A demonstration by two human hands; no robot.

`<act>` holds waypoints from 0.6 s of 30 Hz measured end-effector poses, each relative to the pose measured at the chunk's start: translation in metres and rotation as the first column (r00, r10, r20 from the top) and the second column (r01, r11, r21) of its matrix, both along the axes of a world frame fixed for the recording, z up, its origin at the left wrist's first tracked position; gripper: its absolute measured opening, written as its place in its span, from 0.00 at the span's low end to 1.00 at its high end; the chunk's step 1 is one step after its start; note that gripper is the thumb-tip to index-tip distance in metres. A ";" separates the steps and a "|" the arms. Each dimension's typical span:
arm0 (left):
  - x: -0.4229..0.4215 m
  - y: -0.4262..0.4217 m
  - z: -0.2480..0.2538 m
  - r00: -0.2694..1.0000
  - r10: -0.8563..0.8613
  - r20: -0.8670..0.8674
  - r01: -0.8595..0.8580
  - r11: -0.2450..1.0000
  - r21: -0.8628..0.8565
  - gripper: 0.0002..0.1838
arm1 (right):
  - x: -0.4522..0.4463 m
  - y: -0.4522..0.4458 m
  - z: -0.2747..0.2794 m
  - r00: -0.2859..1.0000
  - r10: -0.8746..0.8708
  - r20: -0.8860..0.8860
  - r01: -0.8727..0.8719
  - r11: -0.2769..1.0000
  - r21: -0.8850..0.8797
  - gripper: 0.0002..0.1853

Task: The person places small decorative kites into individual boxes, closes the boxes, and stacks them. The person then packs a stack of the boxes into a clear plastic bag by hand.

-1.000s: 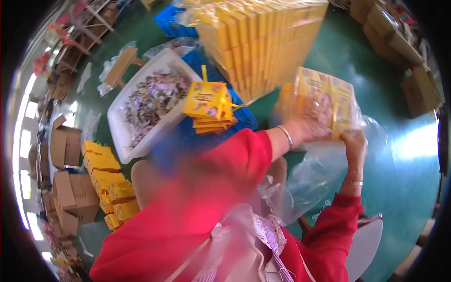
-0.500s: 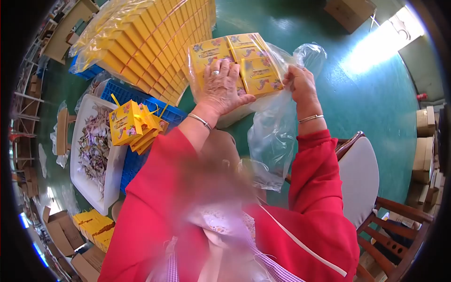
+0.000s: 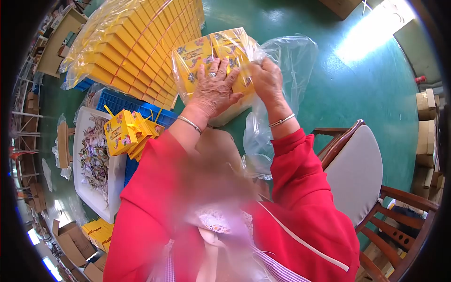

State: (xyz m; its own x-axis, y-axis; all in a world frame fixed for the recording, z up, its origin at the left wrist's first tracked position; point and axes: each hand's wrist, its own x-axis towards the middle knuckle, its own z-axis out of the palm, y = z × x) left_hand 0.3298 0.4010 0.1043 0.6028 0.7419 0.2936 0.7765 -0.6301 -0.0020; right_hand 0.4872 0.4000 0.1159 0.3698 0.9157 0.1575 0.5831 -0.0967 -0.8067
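In front of me is a block of yellow printed boxes [image 3: 195, 49] inside a clear plastic bag [image 3: 295, 56]. My left hand [image 3: 215, 89] lies with fingers spread on top of the boxes, a ring on one finger. Bent fingers of my right hand [image 3: 267, 80] pinch the bag's plastic over the right side of the boxes. The loose end of the bag spreads out beyond that hand to the right, and more plastic hangs below it. Part of the boxes' right side is hidden behind my right hand and the film.
A tall strapped stack of yellow boxes [image 3: 136, 51] under film stands at the left. Small yellow gift boxes [image 3: 121, 133] rest by a white tub [image 3: 115, 188] of dried material, near a blue crate [image 3: 134, 104]. A wooden chair [image 3: 352, 174] is at my right.
My right hand has moved left, drawing the plastic across the right part of the boxes. My left hand stays flat on them. The view has shifted slightly.
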 end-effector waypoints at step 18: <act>-0.013 0.007 -0.007 1.000 -0.020 -0.021 0.020 1.000 -0.011 0.26 | -0.082 -0.054 -0.026 0.487 0.154 -0.860 0.116 0.964 0.238 0.05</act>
